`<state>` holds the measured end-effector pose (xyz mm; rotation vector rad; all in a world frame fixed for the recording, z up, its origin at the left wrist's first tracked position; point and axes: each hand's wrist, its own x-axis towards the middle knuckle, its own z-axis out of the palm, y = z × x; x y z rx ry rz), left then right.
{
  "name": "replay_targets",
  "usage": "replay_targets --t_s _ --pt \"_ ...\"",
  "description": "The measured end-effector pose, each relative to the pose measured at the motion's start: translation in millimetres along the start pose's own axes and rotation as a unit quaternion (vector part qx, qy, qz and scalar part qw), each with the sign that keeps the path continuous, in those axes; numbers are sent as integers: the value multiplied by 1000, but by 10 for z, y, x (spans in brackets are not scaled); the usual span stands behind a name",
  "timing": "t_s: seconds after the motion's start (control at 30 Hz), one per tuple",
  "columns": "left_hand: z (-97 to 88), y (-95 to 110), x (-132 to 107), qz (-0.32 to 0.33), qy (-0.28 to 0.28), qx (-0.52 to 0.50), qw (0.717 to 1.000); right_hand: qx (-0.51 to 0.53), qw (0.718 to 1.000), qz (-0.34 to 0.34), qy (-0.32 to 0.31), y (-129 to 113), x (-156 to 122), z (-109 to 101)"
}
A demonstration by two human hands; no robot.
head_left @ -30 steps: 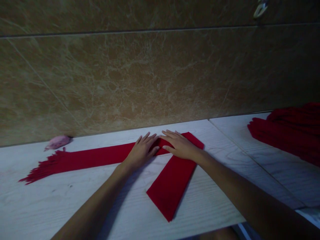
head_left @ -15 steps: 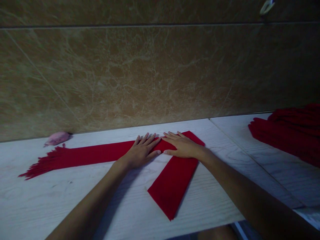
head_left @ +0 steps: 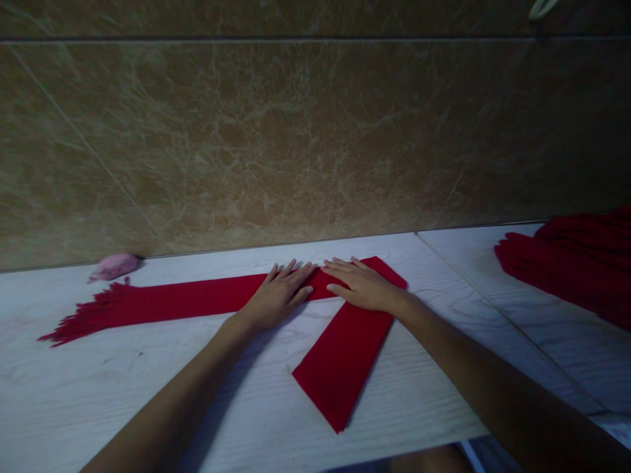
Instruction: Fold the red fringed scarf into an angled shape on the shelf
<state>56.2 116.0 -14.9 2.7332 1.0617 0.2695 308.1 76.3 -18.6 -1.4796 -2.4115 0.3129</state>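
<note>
A long red scarf [head_left: 187, 299] lies on the white wood-grain table [head_left: 98, 394], its fringed end at the far left. Its right part is folded over at an angle and runs down towards me, ending near the table's front edge. My left hand [head_left: 279, 297] lies flat on the scarf just left of the fold, fingers stretched out. My right hand [head_left: 362, 286] rests flat on the folded corner, fingers pointing left, close to the left hand's fingertips. Neither hand holds anything.
A pile of more red scarves [head_left: 576, 263] sits at the right on a second table panel. A small pink object [head_left: 114, 266] lies by the brown marble wall [head_left: 296, 144] at the back left.
Both hands stay pressed flat on the fold, shifting only slightly. The view has tilted a little.
</note>
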Motion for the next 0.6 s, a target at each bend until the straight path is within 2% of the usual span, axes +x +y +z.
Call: replay_targets --t_s 0.17,0.33,0.6 --pt "60 -18 9 -18 7 30 999 -5 1000 13 -3 -13 -1 -7" --pt "12 4 -3 -19 -8 27 999 -11 1000 17 -2 -33 -4 -17" --pt "-42 36 -18 -6 11 -12 1000 -5 1000 17 13 -41 -2 -9"
